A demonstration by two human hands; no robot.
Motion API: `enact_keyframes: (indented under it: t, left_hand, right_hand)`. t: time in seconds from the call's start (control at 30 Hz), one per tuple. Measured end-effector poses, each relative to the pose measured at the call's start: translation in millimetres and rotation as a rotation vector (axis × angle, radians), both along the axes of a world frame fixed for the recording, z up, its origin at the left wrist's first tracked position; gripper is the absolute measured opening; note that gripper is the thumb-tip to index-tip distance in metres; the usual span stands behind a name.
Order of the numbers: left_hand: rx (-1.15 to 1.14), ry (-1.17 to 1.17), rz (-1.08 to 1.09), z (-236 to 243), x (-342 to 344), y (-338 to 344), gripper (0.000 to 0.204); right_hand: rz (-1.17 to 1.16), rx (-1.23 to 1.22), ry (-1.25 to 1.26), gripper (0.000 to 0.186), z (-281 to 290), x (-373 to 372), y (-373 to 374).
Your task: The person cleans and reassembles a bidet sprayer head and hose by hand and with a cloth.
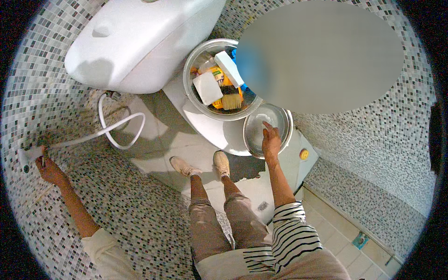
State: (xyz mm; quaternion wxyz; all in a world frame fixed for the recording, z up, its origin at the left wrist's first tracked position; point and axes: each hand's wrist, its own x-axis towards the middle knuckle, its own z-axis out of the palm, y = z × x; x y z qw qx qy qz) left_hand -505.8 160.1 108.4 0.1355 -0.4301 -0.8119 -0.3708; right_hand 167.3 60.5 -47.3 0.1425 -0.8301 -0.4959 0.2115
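Note:
My left hand (51, 170) is at the tiled left wall, its fingers closed on a small white fitting (31, 156) at the end of a white hose (84, 138). The fitting's exact kind is hard to make out. My right hand (271, 139) reaches over the near rim of a round metal basin (255, 135), fingers partly stretched above its inside, holding nothing visible. Touching that basin's far left side is a larger clear-rimmed tub (189, 93). It contains a white box (229, 69), another white block (207, 88), a brush (231, 101) and yellow packages.
A white washbasin (140, 46) juts out at the upper left, above the looped hose. Tub and basin rest at a rounded white fixture (228, 139). A yellow round object (304, 154) lies on a ledge at right. A grey blurred oval hides the upper right.

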Motion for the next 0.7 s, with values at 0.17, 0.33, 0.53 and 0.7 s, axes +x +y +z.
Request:
enact_keyframes:
  t: [0.17, 0.33, 0.53, 0.7]
  left_hand:
    - [-0.117, -0.060, 0.163, -2, 22, 5, 0.040]
    - [-0.052, 0.151, 0.010, -6, -24, -6, 0.040]
    - [0.017, 0.130, -0.005, -29, -38, -4, 0.048]
    - [-0.024, 0.100, 0.126, -27, -37, -5, 0.057]
  right_hand:
    - [-0.471, 0.141, 0.911, 0.022, -8, 20, -2]
    - [-0.364, -0.124, 0.500, 0.023, 15, 0, 13]
    - [0.072, 0.081, 0.016, 0.014, -1, 21, 4]
    - [-0.029, 0.004, 0.081, 0.020, -8, 21, -1]
